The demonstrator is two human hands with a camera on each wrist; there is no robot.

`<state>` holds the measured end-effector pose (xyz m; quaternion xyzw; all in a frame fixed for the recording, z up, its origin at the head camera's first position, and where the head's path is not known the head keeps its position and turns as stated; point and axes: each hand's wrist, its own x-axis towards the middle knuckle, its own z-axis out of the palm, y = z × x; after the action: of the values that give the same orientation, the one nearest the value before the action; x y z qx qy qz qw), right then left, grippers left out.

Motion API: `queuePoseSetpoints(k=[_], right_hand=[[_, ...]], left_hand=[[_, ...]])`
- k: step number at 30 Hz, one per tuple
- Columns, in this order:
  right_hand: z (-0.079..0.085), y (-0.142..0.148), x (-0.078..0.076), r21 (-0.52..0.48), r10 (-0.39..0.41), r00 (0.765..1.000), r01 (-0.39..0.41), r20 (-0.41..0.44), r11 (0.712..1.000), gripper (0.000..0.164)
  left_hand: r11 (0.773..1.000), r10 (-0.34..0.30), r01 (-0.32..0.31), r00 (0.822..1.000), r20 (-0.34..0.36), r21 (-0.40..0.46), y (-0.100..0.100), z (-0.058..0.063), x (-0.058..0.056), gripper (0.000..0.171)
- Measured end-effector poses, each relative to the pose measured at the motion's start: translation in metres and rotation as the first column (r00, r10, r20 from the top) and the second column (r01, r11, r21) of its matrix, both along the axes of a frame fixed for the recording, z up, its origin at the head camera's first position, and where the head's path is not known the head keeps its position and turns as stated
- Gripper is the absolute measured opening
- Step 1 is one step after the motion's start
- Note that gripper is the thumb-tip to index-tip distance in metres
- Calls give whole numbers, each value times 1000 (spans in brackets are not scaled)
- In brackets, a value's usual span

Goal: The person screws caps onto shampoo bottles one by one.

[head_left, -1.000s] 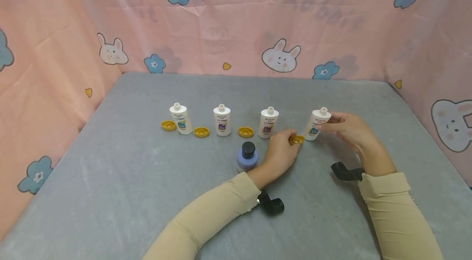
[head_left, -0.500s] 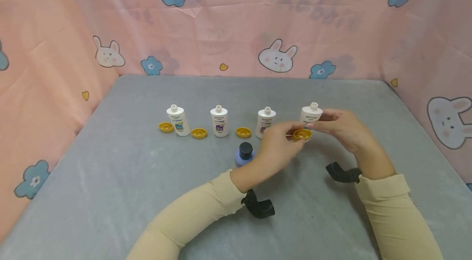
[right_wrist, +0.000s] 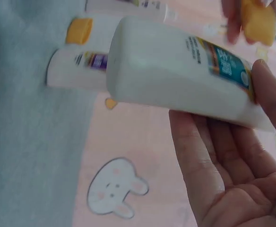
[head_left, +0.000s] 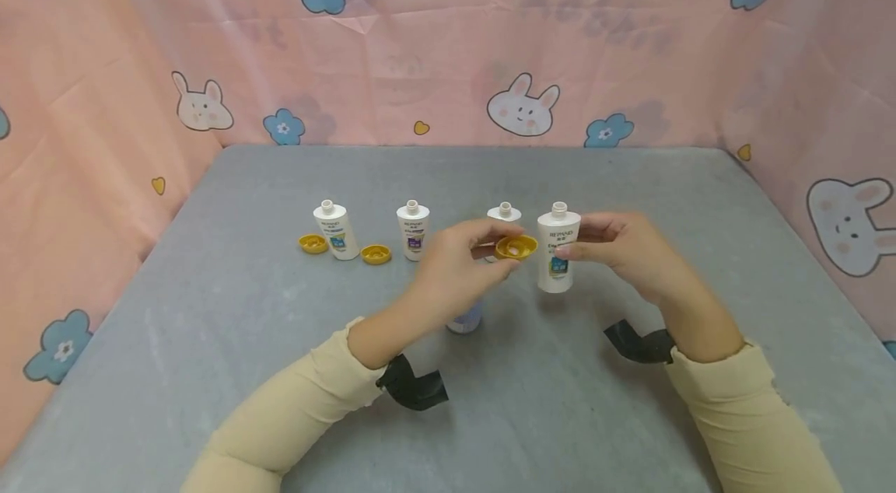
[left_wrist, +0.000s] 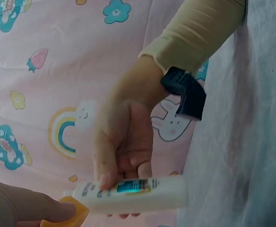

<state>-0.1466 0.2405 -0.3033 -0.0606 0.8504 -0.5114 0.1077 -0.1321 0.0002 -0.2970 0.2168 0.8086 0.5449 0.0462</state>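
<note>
My left hand (head_left: 455, 263) pinches a golden-yellow bottle cap (head_left: 516, 247), its hollow underside tilted upward, above the table. Just right of it, my right hand (head_left: 633, 252) grips an uncapped white bottle (head_left: 558, 267) with a blue label, held upright with its base off the tabletop. Cap and bottle are a small gap apart in the head view. From the left wrist, the cap (left_wrist: 76, 216) overlaps the bottle's neck end. In the right wrist view, the thumb lies on the label side of the bottle (right_wrist: 161, 66) and the fingers are behind it.
Uncapped white bottles stand in a row: one at left (head_left: 336, 232), one mid-row (head_left: 413, 229), another (head_left: 504, 211) partly behind my left hand. Golden caps (head_left: 313, 243) (head_left: 376, 254) lie beside them. A purple bottle (head_left: 464, 319) is mostly hidden under my left hand.
My left hand has lifted the golden cap and carried it left. The right hand has raised the white bottle off the table and brought it left, closer to the person.
</note>
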Motion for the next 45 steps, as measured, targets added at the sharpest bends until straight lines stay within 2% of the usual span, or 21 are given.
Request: queuePoseSetpoints(k=[8, 13, 20, 26, 34, 45], right_hand=[[4, -16, 11, 44, 14, 1000, -13, -15, 999, 50], [5, -22, 15, 60, 27, 999, -25, -26, 998, 49], [3, -27, 15, 89, 73, 995, -66, -75, 994, 49], [4, -27, 18, 115, 50, 996, -41, -76, 992, 46], [6, -31, 20, 73, 55, 994, -49, -90, 996, 39], [6, -32, 19, 81, 73, 994, -66, -86, 994, 44]], left_hand=[[997, -45, 38, 992, 115, 67, -24, 3, -10, 31], [996, -63, 55, 989, 132, 66, -32, 3, -15, 34], [995, -67, 53, 983, 168, 83, -38, -2, -21, 29], [991, -101, 85, 982, 156, 107, -40, -7, -28, 32], [985, -143, 128, 980, 137, 113, -42, -9, -31, 40], [979, -136, 107, 977, 167, 175, -43, -7, -31, 30]])
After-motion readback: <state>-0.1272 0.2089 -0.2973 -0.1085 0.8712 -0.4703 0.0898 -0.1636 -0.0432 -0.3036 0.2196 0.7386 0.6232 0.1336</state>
